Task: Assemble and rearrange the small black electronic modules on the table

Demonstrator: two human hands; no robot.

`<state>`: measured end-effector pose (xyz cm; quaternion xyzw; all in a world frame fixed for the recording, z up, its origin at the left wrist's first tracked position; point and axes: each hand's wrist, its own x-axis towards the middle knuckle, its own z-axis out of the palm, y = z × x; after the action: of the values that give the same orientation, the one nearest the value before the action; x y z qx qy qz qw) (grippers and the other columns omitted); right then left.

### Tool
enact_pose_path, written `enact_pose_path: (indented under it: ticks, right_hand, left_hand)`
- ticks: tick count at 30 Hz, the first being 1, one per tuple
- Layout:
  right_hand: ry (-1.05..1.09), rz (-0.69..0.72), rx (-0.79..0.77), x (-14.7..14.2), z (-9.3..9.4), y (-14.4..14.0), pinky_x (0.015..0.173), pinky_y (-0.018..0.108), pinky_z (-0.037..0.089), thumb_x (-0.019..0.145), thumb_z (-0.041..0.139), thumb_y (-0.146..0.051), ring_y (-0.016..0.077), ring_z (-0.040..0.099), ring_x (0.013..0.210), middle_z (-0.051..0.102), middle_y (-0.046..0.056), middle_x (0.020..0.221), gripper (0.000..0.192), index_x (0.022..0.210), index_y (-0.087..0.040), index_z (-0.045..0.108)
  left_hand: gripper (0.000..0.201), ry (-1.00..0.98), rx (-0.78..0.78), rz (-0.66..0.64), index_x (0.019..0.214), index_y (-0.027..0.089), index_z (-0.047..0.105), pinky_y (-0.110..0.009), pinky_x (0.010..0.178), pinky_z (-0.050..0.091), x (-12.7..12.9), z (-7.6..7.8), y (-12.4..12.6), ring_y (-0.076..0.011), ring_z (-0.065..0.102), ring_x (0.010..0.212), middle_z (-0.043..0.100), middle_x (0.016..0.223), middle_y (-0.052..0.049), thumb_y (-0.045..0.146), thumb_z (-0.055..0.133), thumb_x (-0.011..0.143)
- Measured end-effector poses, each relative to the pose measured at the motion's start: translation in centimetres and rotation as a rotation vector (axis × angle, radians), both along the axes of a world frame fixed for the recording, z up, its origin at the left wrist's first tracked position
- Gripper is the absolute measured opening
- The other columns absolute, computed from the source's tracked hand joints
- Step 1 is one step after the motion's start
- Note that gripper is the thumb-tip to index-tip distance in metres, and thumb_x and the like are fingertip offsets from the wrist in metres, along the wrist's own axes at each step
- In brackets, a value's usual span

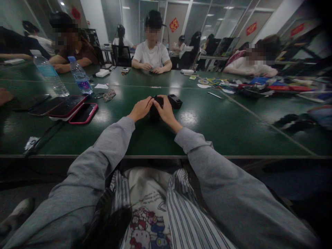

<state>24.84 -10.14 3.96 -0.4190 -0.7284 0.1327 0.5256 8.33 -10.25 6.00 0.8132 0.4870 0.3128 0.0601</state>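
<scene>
Small black box (155, 109) on green table (220, 128), mid-frame. L hand (140, 109) + R hand (166, 111) clamped on it from both sides, fingertips meeting on top. 2nd black box (175, 101) just beside, to R.

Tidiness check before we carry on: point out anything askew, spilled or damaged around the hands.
Nothing stands out. The left hand and right hand clasp a small black box on the green table. A second black box lies just beyond it. No spill or damage shows.
</scene>
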Motion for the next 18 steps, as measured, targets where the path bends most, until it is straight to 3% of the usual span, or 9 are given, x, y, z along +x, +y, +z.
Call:
enact_pose_path:
  ticks: [9,18]
  right_hand:
    - [-0.023,-0.029,0.087,-0.03,-0.32,0.39,0.103,0.046,0.045,0.089,0.043,-0.071,0.0247,0.057,0.114,0.059,0.011,0.118,0.059,0.121,-0.023,0.054]
    - [-0.028,-0.001,0.021,0.08,-0.35,0.50,0.103,0.048,0.043,0.087,0.041,-0.074,0.0267,0.057,0.114,0.060,0.011,0.118,0.063,0.121,-0.022,0.053]
  left_hand:
    - [0.056,0.078,0.030,0.034,0.119,0.017,0.056,-0.033,0.084,0.046,0.10,0.35,-0.44,-0.0262,0.066,0.105,0.068,0.114,-0.013,0.050,0.013,0.103]
    - [0.053,0.128,0.041,0.047,0.117,0.017,0.055,-0.033,0.081,0.045,0.14,0.34,-0.45,-0.0253,0.067,0.101,0.069,0.111,-0.012,0.046,0.014,0.104]
